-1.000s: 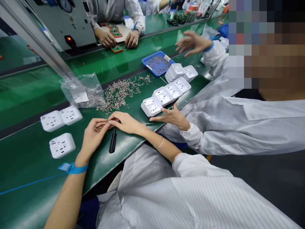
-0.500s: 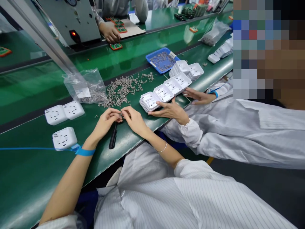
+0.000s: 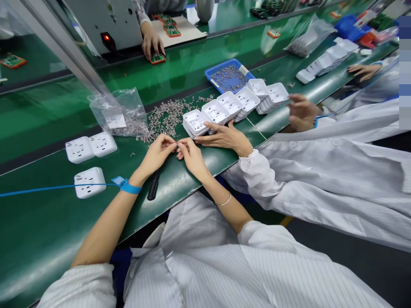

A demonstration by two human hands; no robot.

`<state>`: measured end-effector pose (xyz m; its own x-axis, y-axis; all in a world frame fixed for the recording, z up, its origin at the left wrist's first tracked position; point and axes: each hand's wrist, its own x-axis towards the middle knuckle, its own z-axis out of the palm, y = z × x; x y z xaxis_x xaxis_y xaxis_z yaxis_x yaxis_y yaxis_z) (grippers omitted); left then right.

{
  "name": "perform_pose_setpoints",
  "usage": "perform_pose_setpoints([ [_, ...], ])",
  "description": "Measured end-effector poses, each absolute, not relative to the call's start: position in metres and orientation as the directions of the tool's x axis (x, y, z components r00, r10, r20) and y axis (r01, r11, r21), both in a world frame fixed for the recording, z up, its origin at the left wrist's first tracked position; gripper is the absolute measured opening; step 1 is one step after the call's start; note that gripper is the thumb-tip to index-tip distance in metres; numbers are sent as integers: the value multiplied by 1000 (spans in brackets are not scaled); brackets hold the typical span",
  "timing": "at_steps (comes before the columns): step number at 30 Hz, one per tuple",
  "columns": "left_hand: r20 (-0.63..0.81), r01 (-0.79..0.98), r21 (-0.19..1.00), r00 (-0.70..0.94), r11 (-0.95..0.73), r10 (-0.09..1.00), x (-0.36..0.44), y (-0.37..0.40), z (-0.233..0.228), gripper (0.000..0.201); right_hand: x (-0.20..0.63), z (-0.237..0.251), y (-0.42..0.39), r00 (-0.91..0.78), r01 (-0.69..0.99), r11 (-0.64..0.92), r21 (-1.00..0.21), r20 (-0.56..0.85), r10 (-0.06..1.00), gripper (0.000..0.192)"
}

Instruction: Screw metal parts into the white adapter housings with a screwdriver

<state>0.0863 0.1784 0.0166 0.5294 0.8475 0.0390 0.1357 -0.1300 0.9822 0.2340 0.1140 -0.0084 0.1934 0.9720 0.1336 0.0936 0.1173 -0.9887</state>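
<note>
Pinching fingertips together, both hands point(image 3: 175, 152) near bench edge point(image 3: 180, 192), screwdriver point(image 3: 153, 187) beneath.

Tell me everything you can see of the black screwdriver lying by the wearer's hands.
The screwdriver lies flat on the green bench, close to its near edge. Only its black ribbed handle shows, plastic or rubber by its look; the shaft end runs up under the left hand and is hidden. It points away from the wearer, slightly tilted to the right. Neither hand grips it; whether the left wrist touches it cannot be told.
</note>
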Motion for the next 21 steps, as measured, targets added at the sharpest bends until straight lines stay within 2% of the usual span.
perform_pose_setpoints([
  [8, 42, 106, 989, 473, -103, 880, 96, 180, 19, 19, 237, -14, 117, 205, 122, 108, -987, 132, 970, 15],
  [12, -127, 103, 991, 442, 91, 888, 97, 176, 25, 26, 237, -17, 115, 255, 61, 86, -994, 99, 962, 26],
  [14, -179, 126, 983, 430, 137, 885, 94, 175, 26, 30, 236, -16, 113, 272, 0, 67, -998, 65, 960, 27],
  [17, -186, 162, 979, 448, 125, 875, 87, 174, 28, 41, 234, -11, 109, 258, -18, 88, -996, 80, 963, 21],
  [21, -147, 204, 978, 501, 48, 853, 79, 176, 29, 43, 235, -3, 107, 241, -94, 92, -991, 67, 968, 19],
])
